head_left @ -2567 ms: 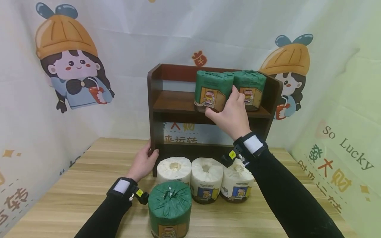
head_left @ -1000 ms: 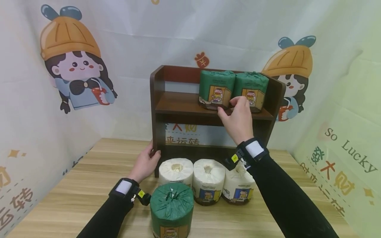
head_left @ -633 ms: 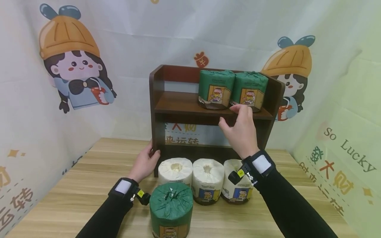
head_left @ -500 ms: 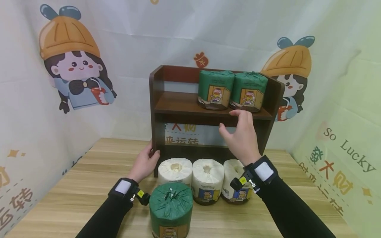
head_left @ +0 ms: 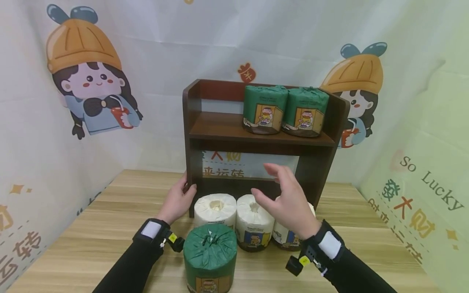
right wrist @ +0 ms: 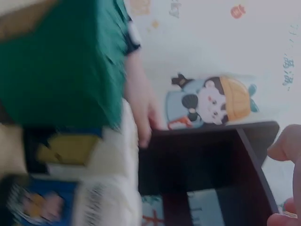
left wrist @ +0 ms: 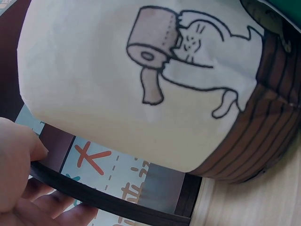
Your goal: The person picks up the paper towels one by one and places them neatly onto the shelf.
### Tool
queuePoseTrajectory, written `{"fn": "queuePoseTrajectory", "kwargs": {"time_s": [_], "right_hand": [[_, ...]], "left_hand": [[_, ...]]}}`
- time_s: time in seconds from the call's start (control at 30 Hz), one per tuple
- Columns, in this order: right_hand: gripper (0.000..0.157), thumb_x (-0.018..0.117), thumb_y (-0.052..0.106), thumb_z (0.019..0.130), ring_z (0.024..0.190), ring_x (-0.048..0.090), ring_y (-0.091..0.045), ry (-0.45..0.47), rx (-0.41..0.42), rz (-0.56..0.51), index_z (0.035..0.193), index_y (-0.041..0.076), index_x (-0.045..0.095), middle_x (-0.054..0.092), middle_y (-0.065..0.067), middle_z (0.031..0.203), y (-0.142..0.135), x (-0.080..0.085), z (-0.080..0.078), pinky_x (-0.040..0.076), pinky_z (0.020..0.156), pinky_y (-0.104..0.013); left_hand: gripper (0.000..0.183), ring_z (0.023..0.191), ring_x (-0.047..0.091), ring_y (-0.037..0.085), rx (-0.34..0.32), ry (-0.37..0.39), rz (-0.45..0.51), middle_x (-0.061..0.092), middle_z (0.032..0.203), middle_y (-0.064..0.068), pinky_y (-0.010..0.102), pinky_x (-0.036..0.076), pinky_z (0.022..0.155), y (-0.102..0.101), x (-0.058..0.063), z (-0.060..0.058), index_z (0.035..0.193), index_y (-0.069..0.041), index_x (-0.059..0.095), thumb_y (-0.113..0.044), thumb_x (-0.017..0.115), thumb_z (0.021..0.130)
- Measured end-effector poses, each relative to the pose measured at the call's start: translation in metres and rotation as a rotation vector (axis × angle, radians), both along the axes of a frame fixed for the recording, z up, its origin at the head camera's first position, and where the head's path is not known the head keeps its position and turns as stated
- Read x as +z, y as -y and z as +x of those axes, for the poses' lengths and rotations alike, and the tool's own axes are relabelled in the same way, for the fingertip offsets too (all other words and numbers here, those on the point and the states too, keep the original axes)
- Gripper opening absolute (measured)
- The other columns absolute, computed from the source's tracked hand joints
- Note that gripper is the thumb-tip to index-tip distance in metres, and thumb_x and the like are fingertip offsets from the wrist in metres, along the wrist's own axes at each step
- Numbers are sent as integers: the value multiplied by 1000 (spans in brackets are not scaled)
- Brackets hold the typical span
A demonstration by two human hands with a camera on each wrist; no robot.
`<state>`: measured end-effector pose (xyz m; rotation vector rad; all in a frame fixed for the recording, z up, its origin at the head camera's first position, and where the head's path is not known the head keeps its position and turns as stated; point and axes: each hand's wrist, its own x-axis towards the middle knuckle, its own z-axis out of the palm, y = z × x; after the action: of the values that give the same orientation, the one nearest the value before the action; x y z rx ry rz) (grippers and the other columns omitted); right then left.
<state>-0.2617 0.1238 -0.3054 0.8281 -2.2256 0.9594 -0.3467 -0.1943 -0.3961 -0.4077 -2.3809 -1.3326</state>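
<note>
My left hand holds the left side panel of a dark brown two-tier shelf; the left wrist view has the thumb on one face of the panel and the fingers on the other. My right hand is in the air before the lower tier, thumb and fingers apart, holding nothing. Two green-wrapped toilet rolls stand side by side at the right of the upper tier. In front of the shelf stand three white-wrapped toilet rolls, the rightmost mostly hidden by the right hand.
Nearest me on the wooden table stands another green-wrapped toilet roll, overlapping the left white roll. A printed cloth backdrop surrounds the table behind and at both sides.
The right hand lets go of the left green roll on the upper tier and comes down toward me. That roll has shifted slightly right, against its neighbour. The left hand stays on the shelf.
</note>
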Motion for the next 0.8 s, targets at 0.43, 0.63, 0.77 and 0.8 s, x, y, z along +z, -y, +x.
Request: {"fn": "queuePoseTrajectory", "kwargs": {"time_s": [0.43,0.63,0.77,0.8], "right_hand": [[67,79,32,85,117,48,-13,140,209,43,140,12,46,48,4,135,17,-36,33,52,90,-45],[73,78,39,86,121,46,-15,254,319,58,145,18,39,45,3,139,24,-50,45,50,95,-45],[84,78,45,85,123,45,-17,365,360,59,149,14,32,45,-5,139,29,-59,49,48,98,-46],[88,78,46,84,123,45,-17,387,365,63,150,12,30,45,-6,139,30,-62,49,47,99,-46]], "left_hand": [[54,127,42,34,15,4,-15,41,147,18,51,46,98,-1,2,2,155,-16,31,-14,50,104],[54,127,42,34,14,7,-4,40,148,17,51,45,99,-1,2,2,154,-14,32,-14,50,104],[53,127,42,34,11,5,-4,41,147,18,52,45,99,-1,2,2,154,-13,33,-14,50,104],[53,127,42,34,11,5,-3,41,147,19,52,45,99,-1,1,2,154,-13,33,-14,50,104]]}}
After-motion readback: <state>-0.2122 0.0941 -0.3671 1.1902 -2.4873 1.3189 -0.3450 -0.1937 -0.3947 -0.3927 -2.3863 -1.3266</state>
